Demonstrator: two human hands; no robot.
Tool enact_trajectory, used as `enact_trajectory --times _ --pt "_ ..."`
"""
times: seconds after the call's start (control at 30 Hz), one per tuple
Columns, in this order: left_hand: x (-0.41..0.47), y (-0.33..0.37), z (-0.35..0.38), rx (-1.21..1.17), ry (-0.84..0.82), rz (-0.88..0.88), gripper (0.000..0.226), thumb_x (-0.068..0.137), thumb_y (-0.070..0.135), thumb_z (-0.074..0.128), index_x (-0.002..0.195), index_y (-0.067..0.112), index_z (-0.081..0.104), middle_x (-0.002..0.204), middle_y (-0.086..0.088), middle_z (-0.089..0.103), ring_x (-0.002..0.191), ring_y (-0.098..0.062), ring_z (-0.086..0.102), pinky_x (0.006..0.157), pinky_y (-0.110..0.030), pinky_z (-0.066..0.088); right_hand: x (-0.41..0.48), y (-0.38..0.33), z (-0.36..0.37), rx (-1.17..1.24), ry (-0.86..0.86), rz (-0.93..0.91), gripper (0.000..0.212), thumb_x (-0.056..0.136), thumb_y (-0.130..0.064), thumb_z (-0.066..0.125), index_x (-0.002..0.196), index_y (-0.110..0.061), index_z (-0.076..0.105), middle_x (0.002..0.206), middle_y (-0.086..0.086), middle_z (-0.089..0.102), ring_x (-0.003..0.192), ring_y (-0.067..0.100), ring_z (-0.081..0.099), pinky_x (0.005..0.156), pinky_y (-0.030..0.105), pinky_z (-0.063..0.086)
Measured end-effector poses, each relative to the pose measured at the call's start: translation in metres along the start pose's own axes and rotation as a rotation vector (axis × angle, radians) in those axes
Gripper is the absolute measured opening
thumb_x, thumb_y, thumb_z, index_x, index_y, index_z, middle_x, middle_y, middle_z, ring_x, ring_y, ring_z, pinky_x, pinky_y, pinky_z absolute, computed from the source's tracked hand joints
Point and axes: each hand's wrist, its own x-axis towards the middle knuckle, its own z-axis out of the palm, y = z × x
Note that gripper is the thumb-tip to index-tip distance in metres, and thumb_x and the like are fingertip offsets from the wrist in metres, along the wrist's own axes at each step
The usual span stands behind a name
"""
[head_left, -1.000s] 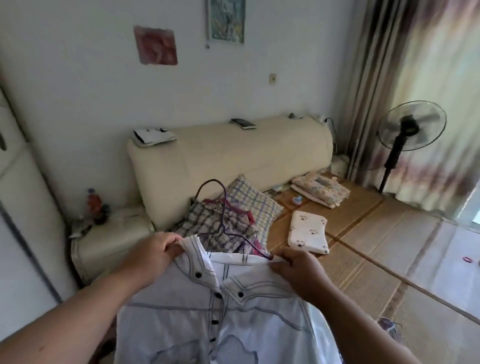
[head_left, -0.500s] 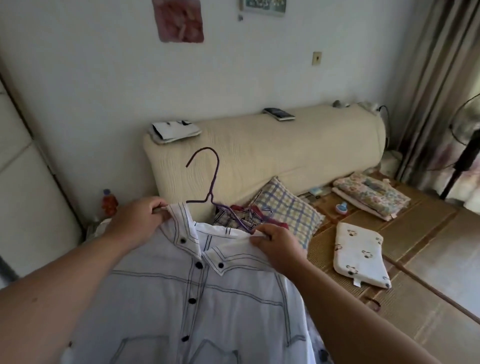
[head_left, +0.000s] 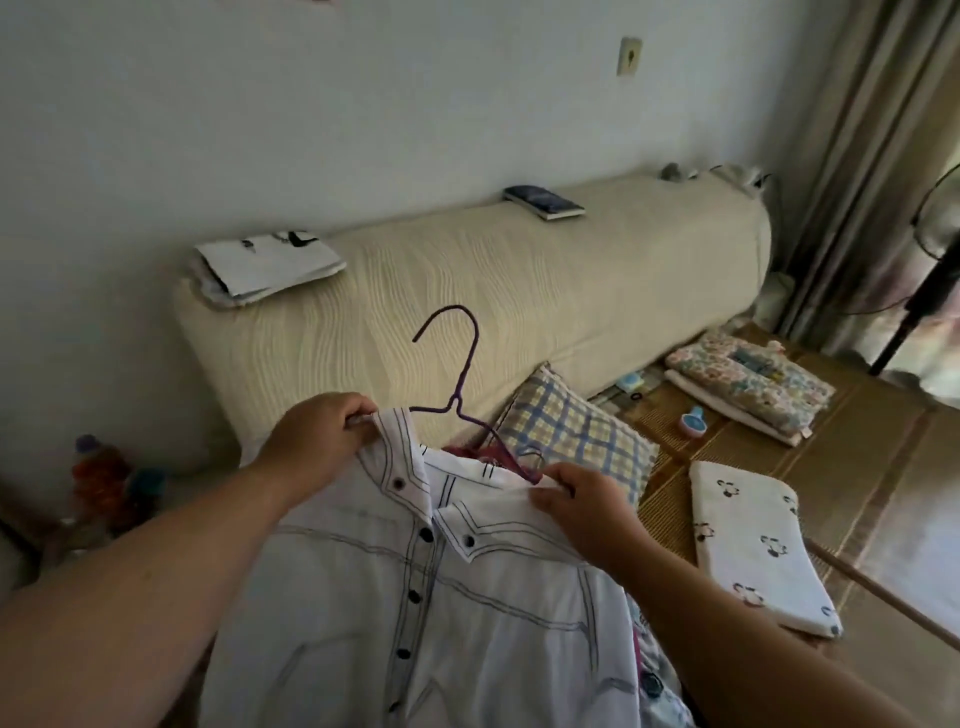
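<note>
Left grip: clamped on white shirt shoulder.
Right grip: pinching the opposite shoulder.
Shirt position: held aloft over the bed.
Risk: wire hanger arm may snag the collar, so the shirt slips off.

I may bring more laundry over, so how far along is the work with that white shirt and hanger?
Done: the purple hanger sits inside the neck of the white shirt, hook above the collar. In hand: the left hand grips one shoulder at the hanger's end; the right hand pinches the other shoulder. Left: the shirt hangs nowhere yet; both hands hold it up.
</note>
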Motion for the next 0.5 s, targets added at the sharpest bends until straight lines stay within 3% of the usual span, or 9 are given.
enact_trajectory --times 0.1,0.23,0.33,0.43,0.5 --pt "0.060 -0.024 0.059 -0.022 -0.172 0.058 0.012 0.087 0.032 0.064 0.092 0.024 0.069 0.080 0.013 0.060 0.074 -0.003 0.053 0.060 -0.013 0.034 0.041 0.031 0.012 -0.046 0.005 0.115 0.007 0.088 -0.031 0.060 0.093 -0.032 0.064 0.085 -0.010 0.062 0.077 0.006 0.057 0.060 0.019 0.041" --pt "0.130 -0.053 0.145 -0.079 -0.430 0.112 0.006 0.087 0.031 0.064 0.087 0.030 0.070 0.086 0.007 0.068 0.080 -0.009 0.058 0.065 -0.024 0.037 0.089 0.083 0.038 -0.091 0.035 0.317 0.004 0.091 -0.031 0.057 0.091 -0.033 0.060 0.086 -0.009 0.059 0.074 0.006 0.056 0.057 0.018 0.043" --pt "0.172 -0.066 0.202 -0.063 -0.571 0.175 0.014 0.089 0.033 0.060 0.097 0.029 0.071 0.096 0.005 0.069 0.084 -0.008 0.057 0.068 -0.026 0.037 0.113 0.118 0.061 -0.147 0.050 0.441 0.013 0.093 -0.028 0.053 0.103 -0.028 0.062 0.096 -0.007 0.061 0.088 0.015 0.060 0.077 0.032 0.054" --pt "0.200 -0.080 0.258 -0.014 -0.667 0.195 0.022 0.093 0.036 0.054 0.108 0.029 0.068 0.106 -0.002 0.066 0.096 -0.017 0.059 0.080 -0.030 0.044 0.137 0.146 0.079 -0.134 0.013 0.579 0.032 0.096 -0.017 0.042 0.125 -0.016 0.055 0.128 0.000 0.053 0.121 0.017 0.048 0.103 0.031 0.042" --pt "0.215 -0.092 0.296 0.045 -0.707 0.201 0.026 0.094 0.037 0.051 0.114 0.029 0.066 0.111 -0.004 0.065 0.102 -0.021 0.059 0.086 -0.032 0.045 0.153 0.167 0.089 -0.161 -0.010 0.650 0.038 0.097 -0.015 0.039 0.134 -0.012 0.049 0.139 0.004 0.045 0.127 0.018 0.041 0.108 0.031 0.036"
